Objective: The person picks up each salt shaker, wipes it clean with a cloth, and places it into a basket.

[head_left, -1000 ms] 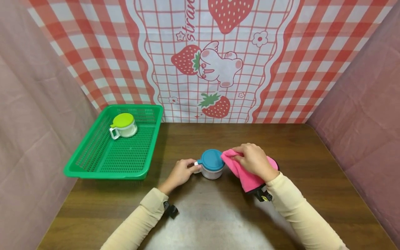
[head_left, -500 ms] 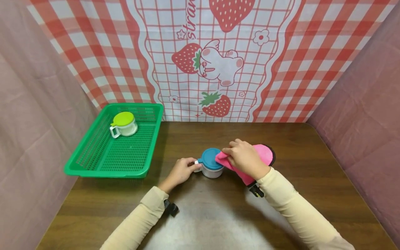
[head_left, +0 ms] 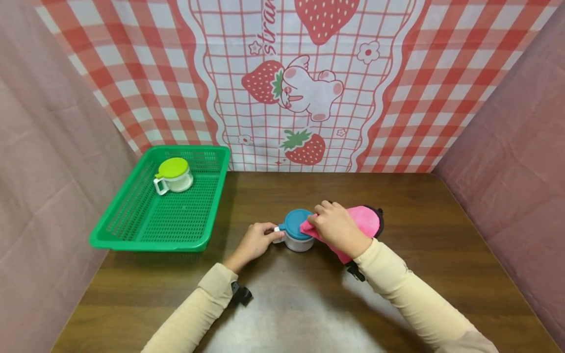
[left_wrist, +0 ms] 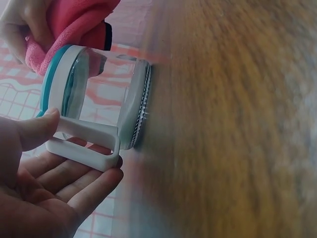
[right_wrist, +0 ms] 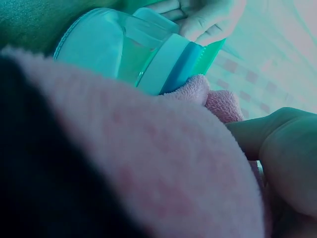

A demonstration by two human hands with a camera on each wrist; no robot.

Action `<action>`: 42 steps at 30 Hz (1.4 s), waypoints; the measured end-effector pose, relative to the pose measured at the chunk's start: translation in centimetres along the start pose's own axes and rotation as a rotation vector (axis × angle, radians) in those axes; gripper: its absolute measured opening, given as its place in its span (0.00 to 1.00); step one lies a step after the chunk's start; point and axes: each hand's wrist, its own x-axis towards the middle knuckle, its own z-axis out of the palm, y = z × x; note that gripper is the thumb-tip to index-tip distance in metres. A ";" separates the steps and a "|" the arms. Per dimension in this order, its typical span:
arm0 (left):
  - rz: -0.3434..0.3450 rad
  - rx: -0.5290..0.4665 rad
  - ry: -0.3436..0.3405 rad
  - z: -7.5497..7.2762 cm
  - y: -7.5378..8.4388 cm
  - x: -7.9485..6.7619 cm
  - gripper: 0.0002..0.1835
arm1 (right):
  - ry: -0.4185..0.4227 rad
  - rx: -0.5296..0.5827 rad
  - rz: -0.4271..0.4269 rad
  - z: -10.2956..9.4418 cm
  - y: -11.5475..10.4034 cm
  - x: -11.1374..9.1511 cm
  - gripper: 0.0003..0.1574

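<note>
A clear seasoning jar with a blue lid stands upright on the wooden table. My left hand holds its white handle; in the left wrist view the thumb lies on top of the handle and the fingers are beneath it. With my right hand I grip a pink cloth with dark edging, bunched at the fingertips and touching the lid's right side. The right wrist view shows the cloth large in front, covering part of the jar.
To the left, a green basket holds another jar with a lime-green lid. A red-and-white strawberry cloth hangs along the table's far edge. Pinkish curtains hang at both sides.
My right hand has moved left with the cloth, bringing its bunched end from the lid's right edge further over the lid. My left hand stays on the handle, and the jar has hardly moved.
</note>
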 end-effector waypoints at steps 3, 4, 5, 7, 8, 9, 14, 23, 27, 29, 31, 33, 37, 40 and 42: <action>-0.018 -0.004 0.001 0.0 0.0 0.0 0.11 | -0.005 -0.001 -0.008 0.0 -0.1 0.0 0.09; -0.023 -0.007 0.000 0.0 0.0 0.1 0.11 | -0.009 0.002 -0.009 0.0 -0.1 0.0 0.09; -0.027 -0.009 0.000 0.1 0.0 0.1 0.11 | -0.012 0.003 -0.011 0.1 -0.1 0.0 0.09; -0.029 -0.014 0.000 0.1 -0.1 0.1 0.11 | -0.011 0.005 -0.019 0.0 -0.1 0.0 0.09; -0.029 -0.015 0.001 0.1 -0.1 0.1 0.11 | -0.009 0.005 -0.024 0.0 -0.2 0.0 0.09; -0.031 -0.016 0.001 0.1 -0.1 0.1 0.11 | -0.006 0.006 -0.028 0.0 -0.2 0.0 0.09; -0.022 -0.023 0.006 0.0 0.1 0.1 0.11 | 0.002 0.007 -0.036 -0.1 -0.4 0.1 0.10; -0.004 0.020 -0.012 -0.3 0.3 0.0 0.10 | -0.015 0.015 -0.046 -0.2 -0.8 0.5 0.09; 0.010 0.045 -0.026 -0.3 0.3 0.1 0.09 | -0.034 0.008 -0.058 -0.2 -1.1 0.8 0.08; 0.023 0.054 -0.037 -0.4 0.3 0.1 0.08 | -0.045 0.008 -0.062 -0.3 -1.3 1.0 0.06; 0.039 0.071 -0.046 -0.4 0.3 0.1 0.08 | -0.056 0.005 -0.065 -0.3 -1.4 1.2 0.05; 0.054 0.091 -0.054 -0.5 0.4 0.1 0.07 | -0.064 0.002 -0.066 -0.3 -1.5 1.4 0.04; 0.073 0.123 -0.055 -0.5 0.3 0.0 0.08 | -0.083 0.006 -0.062 -0.2 -1.7 2.0 0.04; 0.089 0.132 -0.054 -0.5 0.2 0.1 0.08 | -0.111 0.010 -0.057 -0.1 -1.8 2.5 0.03; 0.099 0.135 -0.055 -0.5 0.2 0.1 0.07 | -0.126 0.009 -0.054 0.0 -1.9 2.9 0.02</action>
